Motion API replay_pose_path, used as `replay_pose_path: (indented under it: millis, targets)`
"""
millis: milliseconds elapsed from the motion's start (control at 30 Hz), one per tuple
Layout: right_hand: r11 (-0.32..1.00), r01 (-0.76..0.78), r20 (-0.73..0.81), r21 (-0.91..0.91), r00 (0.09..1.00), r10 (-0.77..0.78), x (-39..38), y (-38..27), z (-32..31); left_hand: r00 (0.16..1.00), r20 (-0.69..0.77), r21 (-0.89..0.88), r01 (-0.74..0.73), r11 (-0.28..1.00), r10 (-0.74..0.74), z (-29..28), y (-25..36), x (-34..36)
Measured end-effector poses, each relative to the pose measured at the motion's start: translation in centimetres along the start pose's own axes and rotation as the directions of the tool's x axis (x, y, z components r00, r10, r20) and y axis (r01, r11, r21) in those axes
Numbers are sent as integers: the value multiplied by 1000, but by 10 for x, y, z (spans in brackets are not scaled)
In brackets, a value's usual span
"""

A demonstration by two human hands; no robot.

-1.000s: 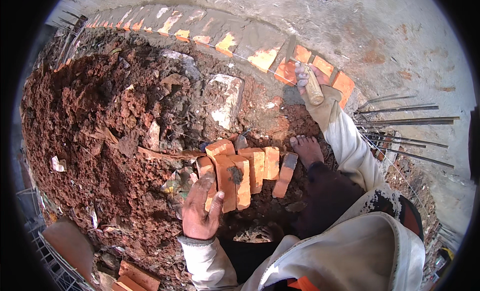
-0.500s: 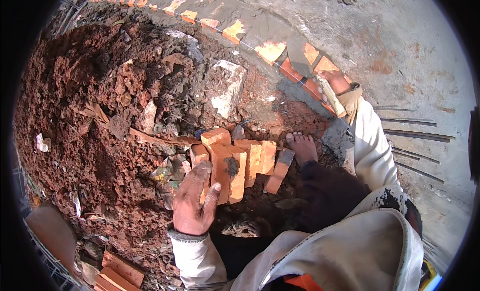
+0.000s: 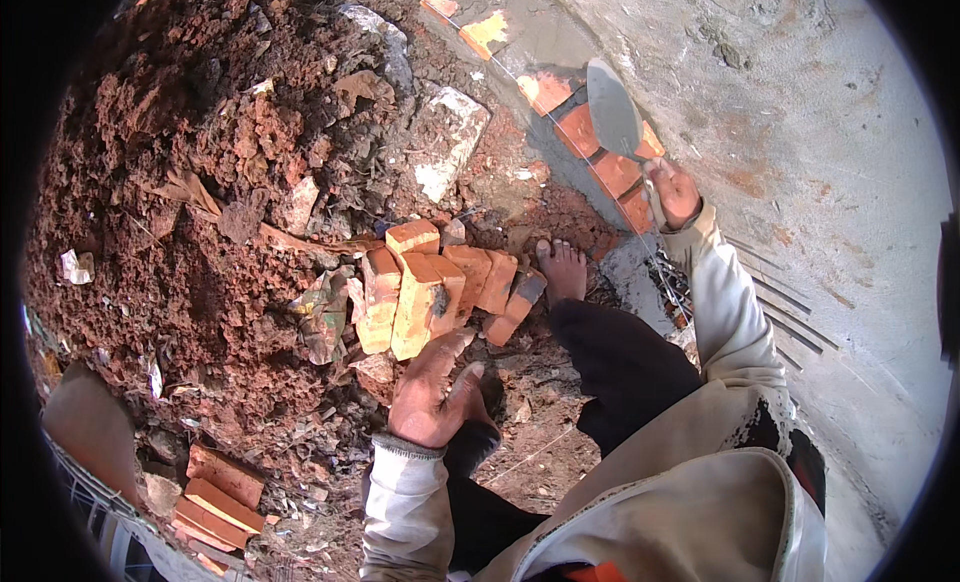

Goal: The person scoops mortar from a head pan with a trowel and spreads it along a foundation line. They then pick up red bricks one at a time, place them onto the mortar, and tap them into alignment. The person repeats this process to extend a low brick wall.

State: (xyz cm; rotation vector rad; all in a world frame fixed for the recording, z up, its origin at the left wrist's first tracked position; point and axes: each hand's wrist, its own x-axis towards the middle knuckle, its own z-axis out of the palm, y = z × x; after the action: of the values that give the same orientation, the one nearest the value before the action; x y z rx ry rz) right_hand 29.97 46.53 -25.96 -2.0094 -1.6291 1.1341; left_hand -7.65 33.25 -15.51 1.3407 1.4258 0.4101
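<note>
My right hand point(image 3: 676, 195) grips the handle of a trowel point(image 3: 613, 110), whose grey, mortar-smeared blade points away from me over a course of orange bricks point(image 3: 577, 132). The blade covers part of those bricks, so I cannot tell whether it touches them. Just on the near side of a small heap of loose bricks point(image 3: 412, 307) is my left hand point(image 3: 437, 394). Its fingers are stretched out, the thumb stands apart, and nothing shows in its grasp. A dark patch marks one of the heaped bricks.
A thin string point(image 3: 530, 94) runs along the brick course. Beyond it rises a grey plastered surface point(image 3: 790, 112), with dark rods point(image 3: 790, 302) beside my right sleeve. Lumpy red soil point(image 3: 180, 182) fills the left. More bricks point(image 3: 222, 497) lie at lower left. My bare foot point(image 3: 563, 270) is beside the heap.
My left hand has come off the heaped bricks and drawn back toward me. The trowel's blade has swung into fuller view above the brick course. The whole view has shifted.
</note>
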Motion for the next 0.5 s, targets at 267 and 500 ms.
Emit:
replay_pose_path:
  millis: [267, 500]
  targets:
    - [980, -199, 5, 16, 980, 199, 40, 39, -30, 856, -317, -325, 307, 895, -409, 37, 27, -87]
    - [880, 124, -276, -458, 921, -273, -14, -116, -75, 285, -397, -867, 195, 458, -873, 46, 34, -296]
